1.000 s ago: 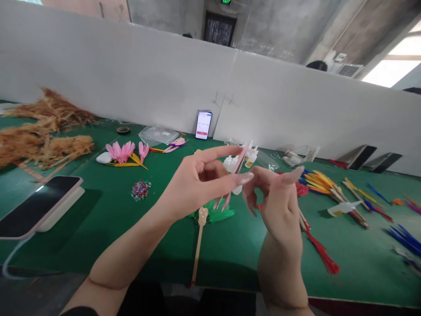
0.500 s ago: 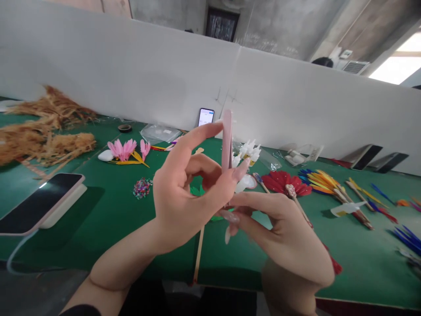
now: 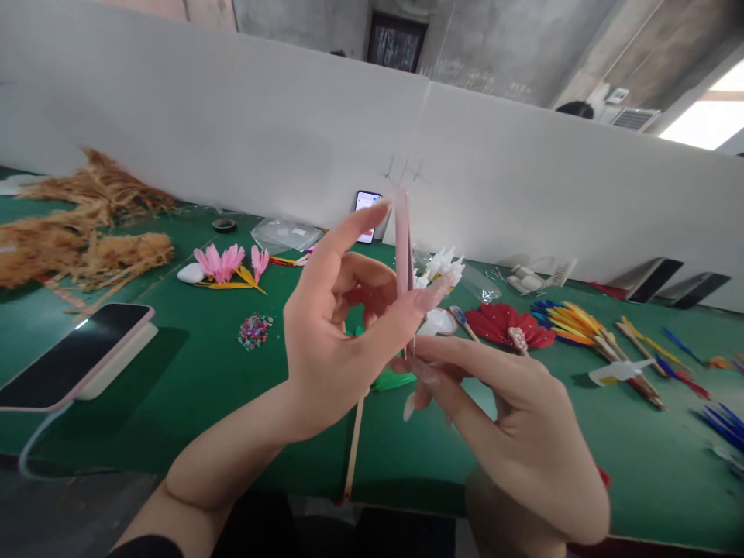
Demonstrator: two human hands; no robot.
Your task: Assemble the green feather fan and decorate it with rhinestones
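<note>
The left hand (image 3: 331, 353) pinches the tweezers (image 3: 402, 248) upright above the bench (image 3: 232, 434); the right hand (image 3: 514, 422) is at their lower end, its grip unclear. A loosened pinch or sharp tug could drop them onto the green piece (image 3: 394, 380).

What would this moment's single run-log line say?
left hand: holds slim pink tool upright; right hand: at its lower end; nearby: green piece
</note>
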